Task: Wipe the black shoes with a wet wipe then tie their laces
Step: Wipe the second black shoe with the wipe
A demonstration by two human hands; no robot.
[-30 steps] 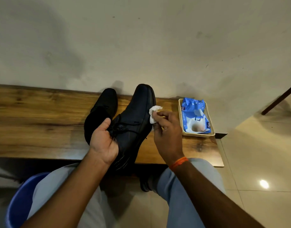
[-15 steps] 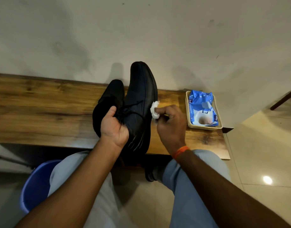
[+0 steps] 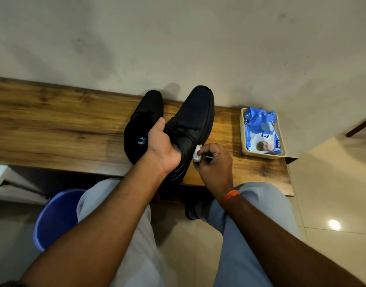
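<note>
Near the middle of the wooden bench (image 3: 54, 129), two black shoes stand side by side with their toes toward the far wall. The left hand (image 3: 161, 148) grips the right shoe (image 3: 190, 125) at its opening, thumb up over the tongue and the other fingers hidden, apparently tucked inside. That hold seems meant to steady the shoe and lift its heel end off the near edge of the bench, so that its right flank is exposed. The right hand (image 3: 214, 162) pinches a small crumpled wet wipe (image 3: 197, 155) between curled fingers and presses it against that flank, low and toward the heel. The laces (image 3: 179, 129) lie loose across the tongue, not yet tied, so wiping looks to be the step in hand. The left shoe (image 3: 144, 125) rests flat and untouched, its insole label showing. On the right end of the bench, well apart from the shoes, a shallow beige tray (image 3: 243, 141) holds one blue pack of wipes (image 3: 258, 129), within easy reach of the wiping hand. A blue bucket (image 3: 56, 218) stands on the floor below, near left; its contents cannot be seen.
</note>
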